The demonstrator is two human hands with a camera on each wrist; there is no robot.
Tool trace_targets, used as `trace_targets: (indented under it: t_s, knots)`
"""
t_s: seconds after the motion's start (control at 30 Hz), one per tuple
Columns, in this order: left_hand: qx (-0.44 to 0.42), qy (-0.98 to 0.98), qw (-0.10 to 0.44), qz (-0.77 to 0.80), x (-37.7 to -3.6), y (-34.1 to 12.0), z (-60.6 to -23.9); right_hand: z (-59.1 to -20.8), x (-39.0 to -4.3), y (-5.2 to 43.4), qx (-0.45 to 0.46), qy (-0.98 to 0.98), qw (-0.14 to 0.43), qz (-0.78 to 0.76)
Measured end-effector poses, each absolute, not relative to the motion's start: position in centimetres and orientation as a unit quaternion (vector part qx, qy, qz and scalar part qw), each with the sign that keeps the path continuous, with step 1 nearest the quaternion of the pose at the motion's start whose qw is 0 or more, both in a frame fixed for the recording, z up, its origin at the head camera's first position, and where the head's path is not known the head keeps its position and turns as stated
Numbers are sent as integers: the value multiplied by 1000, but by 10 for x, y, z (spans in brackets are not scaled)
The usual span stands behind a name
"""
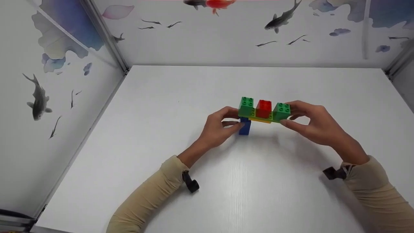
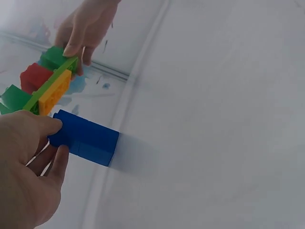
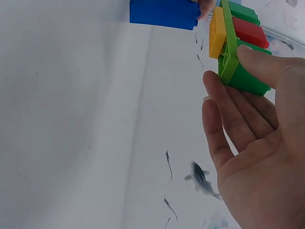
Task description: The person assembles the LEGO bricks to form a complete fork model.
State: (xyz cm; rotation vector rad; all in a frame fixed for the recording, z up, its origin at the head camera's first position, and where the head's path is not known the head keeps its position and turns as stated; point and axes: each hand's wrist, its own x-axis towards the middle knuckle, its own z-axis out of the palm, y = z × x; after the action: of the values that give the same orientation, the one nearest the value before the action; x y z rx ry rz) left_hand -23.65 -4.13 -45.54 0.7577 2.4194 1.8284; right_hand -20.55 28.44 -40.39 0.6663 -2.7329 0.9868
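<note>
At the middle of the white table (image 1: 226,181), a block assembly (image 1: 264,110) is held above the surface: two green blocks and a red one on a green plate, a yellow piece beneath. The left hand (image 1: 217,128) pinches the blue block (image 1: 245,126) under its left end; the right hand (image 1: 312,123) grips the right end. No containers in view.

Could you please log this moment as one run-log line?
left hand: holds blue brick | right hand: holds green plate assembly | surface: white table
</note>
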Motion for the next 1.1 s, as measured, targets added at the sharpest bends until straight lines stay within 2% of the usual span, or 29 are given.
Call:
trace_targets:
  t_s: [0.27, 0.7, 1.1]
  knots:
    - [237, 766, 26, 597, -233, -36, -459, -401, -204, 283, 221, -909, 83, 343]
    - [269, 727, -32, 630, -249, -63, -443, -403, -201, 273, 231, -903, 86, 351]
    - [290, 716, -15, 635, -258, -76, -443, -410, -202, 259, 230, -894, 101, 371]
